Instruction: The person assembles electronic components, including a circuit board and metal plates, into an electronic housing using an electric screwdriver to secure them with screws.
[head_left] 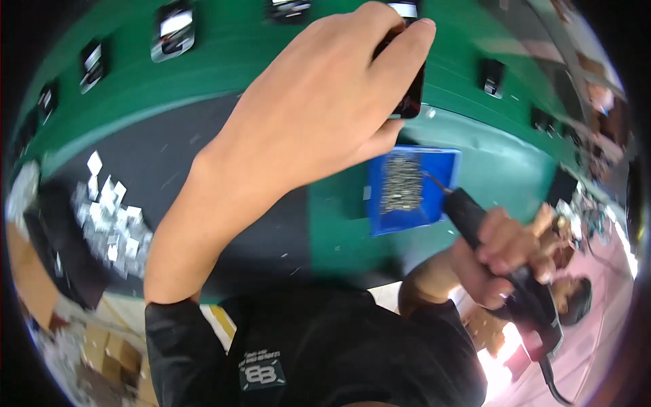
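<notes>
My left hand [325, 91] reaches far across to the green belt, with its fingers closed round a flat black device [411, 98]. Most of that device is hidden behind the hand. On the right, my right hand [505, 254] grips a black corded electric screwdriver [468, 211]. Its thin bit points up and left, over the right part of a blue tray [439, 197]. Small metal screws [401, 182] lie heaped in the tray's left part. Whether a screw sits on the bit is too small to tell.
Several black devices, one [173, 30] at the upper left and another [493, 78] at the upper right, lie spaced along the green belt [224, 47]. A pile of small silvery-white pieces [115, 227] lies on the dark mat. Another person [573, 298] is at the right edge.
</notes>
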Motion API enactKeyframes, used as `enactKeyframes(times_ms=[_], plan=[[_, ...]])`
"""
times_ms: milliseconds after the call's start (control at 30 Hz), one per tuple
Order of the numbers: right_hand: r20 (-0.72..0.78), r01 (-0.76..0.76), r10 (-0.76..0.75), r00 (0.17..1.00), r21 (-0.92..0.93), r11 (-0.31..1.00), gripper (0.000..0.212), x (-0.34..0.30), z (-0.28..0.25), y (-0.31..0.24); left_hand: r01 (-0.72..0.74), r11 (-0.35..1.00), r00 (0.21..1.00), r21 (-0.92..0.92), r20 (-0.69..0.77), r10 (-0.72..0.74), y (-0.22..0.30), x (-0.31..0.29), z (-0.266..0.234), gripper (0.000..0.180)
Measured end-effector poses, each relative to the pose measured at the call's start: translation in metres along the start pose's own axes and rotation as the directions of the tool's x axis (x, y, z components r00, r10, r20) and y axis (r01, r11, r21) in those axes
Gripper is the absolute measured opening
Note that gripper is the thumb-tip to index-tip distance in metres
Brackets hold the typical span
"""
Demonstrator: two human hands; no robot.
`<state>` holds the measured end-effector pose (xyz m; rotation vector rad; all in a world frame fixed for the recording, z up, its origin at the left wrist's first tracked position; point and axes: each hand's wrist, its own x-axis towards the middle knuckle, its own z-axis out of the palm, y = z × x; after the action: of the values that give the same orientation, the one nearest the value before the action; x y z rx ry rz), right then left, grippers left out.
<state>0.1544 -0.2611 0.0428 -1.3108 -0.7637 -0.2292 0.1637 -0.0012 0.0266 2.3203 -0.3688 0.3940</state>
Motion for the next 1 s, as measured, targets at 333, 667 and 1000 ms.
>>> enactKeyframes(times_ms=[333, 667, 1000], plan=[[-0.077, -0.051, 0.074, 0.994, 0.262, 0.964, 0.039, 0.004, -0.004, -0.017, 0.363, 0.923, 0.931, 0.128, -0.077, -0.356, 0.000, -0.171, -0.040, 0.086], [-0.048, -0.022, 0.037, 0.998, 0.280, 0.960, 0.039, -0.002, 0.009, -0.024, 0.817, 0.481, 0.577, 0.319, -0.473, -0.666, 0.034, -0.228, -0.087, 0.028], [-0.052, -0.050, 0.068, 0.996, 0.299, 0.953, 0.042, -0.002, 0.018, -0.021, 0.848, 0.457, 0.531, 0.269, -0.427, -0.732, 0.033, -0.239, -0.072, 0.020]])
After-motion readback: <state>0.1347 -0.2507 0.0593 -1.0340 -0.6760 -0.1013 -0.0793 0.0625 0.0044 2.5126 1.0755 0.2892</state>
